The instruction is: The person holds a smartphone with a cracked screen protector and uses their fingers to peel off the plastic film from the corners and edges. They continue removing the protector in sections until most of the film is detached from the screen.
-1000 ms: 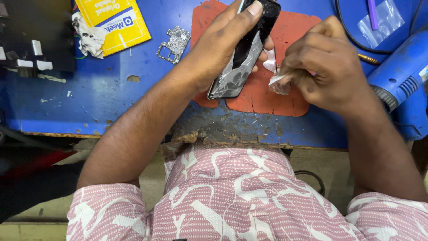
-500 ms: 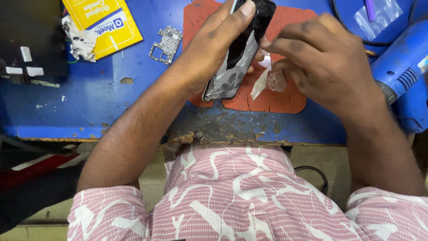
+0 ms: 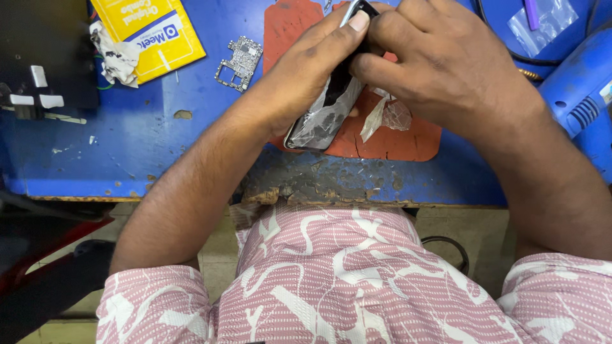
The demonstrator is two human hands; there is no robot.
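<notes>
A black phone point(image 3: 325, 114) with a shiny, wrinkled film on it is tilted over a red-orange mat point(image 3: 401, 137) on the blue bench. My left hand point(image 3: 306, 76) grips the phone along its left edge, thumb at the top corner. My right hand point(image 3: 446, 64) covers the phone's upper right part, fingers curled and pressed against it. A crumpled scrap of clear film point(image 3: 386, 114) hangs just under my right hand; whether it is still joined to the phone is unclear.
A small circuit board point(image 3: 239, 60) lies left of the mat. A yellow packet point(image 3: 153, 32) and a crumpled cloth point(image 3: 115, 54) are at the far left. A blue power tool point(image 3: 583, 95) sits at the right, a clear bag point(image 3: 542, 22) above it. The bench's front edge point(image 3: 319, 191) is chipped.
My right hand has moved up and left onto the phone, closing over its top. The clear film scrap now hangs below that hand. The left hand keeps its grip.
</notes>
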